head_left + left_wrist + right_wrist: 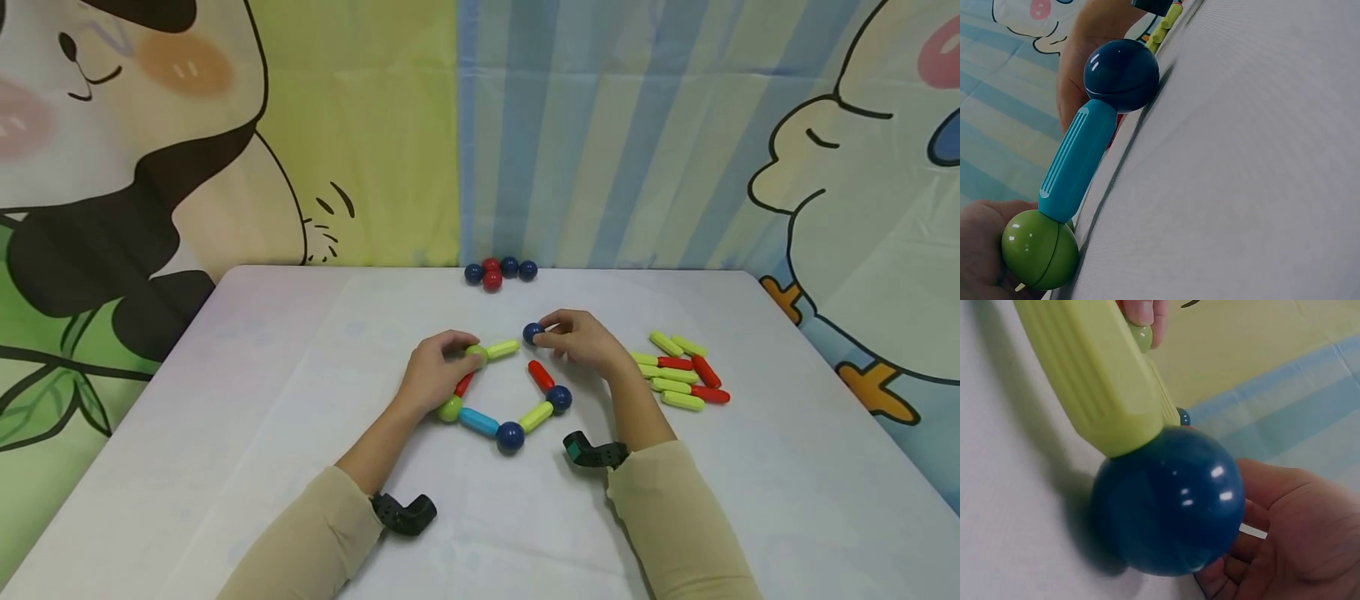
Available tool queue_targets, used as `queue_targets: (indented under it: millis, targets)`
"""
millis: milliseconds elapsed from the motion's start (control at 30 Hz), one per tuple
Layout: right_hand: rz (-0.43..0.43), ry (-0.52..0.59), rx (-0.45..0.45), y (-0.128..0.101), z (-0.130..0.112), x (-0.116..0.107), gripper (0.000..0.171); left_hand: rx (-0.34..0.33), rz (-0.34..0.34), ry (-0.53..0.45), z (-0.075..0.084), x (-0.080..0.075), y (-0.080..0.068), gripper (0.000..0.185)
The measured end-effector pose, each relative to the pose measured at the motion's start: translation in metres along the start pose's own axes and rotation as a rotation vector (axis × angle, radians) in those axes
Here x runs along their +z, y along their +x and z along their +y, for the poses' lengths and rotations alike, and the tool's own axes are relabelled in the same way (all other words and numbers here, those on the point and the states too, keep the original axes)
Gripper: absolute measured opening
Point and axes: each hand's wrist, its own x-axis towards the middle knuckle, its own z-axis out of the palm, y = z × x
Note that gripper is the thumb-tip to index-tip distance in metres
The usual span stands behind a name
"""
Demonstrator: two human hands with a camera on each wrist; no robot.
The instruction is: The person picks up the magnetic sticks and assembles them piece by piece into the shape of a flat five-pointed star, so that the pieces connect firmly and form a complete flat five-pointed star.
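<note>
My left hand (435,371) pinches a green ball (476,356) at the upper left of an unclosed ring of balls and rods. From that ball a yellow-green rod (502,349) points right, and a red rod (464,384) leads down to another green ball (450,409). Along the front run a light-blue rod (478,422), a dark blue ball (511,437), a yellow-green rod (536,417) and a second dark blue ball (558,399). A red rod (541,376) sticks up from it. Between thumb and fingers my right hand (581,340) holds a separate dark blue ball (532,334), above that red rod's free end.
Several loose yellow-green and red rods (678,375) lie in a pile right of my right hand. At the table's back edge sit several red and dark blue balls (492,281). A printed cloth (600,125) hangs behind the white table (225,467).
</note>
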Motion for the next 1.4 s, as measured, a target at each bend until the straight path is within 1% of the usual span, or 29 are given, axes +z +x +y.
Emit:
queue_targets:
  millis: [200, 467, 600, 767, 833, 900, 1000, 1267, 1400]
  targets:
    - [-0.044, -0.043, -0.04, -0.001, 0.001, 0.0, 0.043, 0.001, -0.002, -0.005, -0.001, 0.001, -0.001, 0.03]
    - [-0.089, -0.092, -0.071, -0.004, -0.001, 0.0, 0.044, 0.002, 0.005, -0.013, -0.002, 0.002, -0.002, 0.03]
    - [-0.128, -0.17, -0.054, -0.006, -0.004, -0.002, 0.054, 0.002, 0.007, -0.013, -0.003, 0.002, -0.001, 0.03]
    - [-0.209, -0.286, -0.036, -0.012, -0.012, -0.001, 0.077, -0.002, 0.01, -0.013, -0.004, 0.002, -0.001, 0.03]
    - [-0.233, -0.309, -0.041, -0.013, -0.015, -0.001, 0.085, -0.003, 0.01, -0.012, -0.004, 0.002, -0.002, 0.03]
    - [-0.247, -0.322, -0.046, -0.014, -0.017, -0.001, 0.087, -0.004, 0.011, -0.013, -0.004, 0.002, -0.002, 0.03]
    - [-0.256, -0.304, -0.044, -0.015, -0.018, -0.002, 0.085, -0.002, 0.012, -0.013, -0.003, 0.001, -0.001, 0.03]
    - [-0.275, -0.259, -0.034, -0.015, -0.015, -0.006, 0.071, -0.005, 0.017, -0.019, -0.003, 0.0, -0.001, 0.029]
    - [-0.284, -0.24, -0.031, -0.015, -0.015, -0.008, 0.068, -0.007, 0.026, -0.019, -0.003, 0.001, 0.0, 0.029]
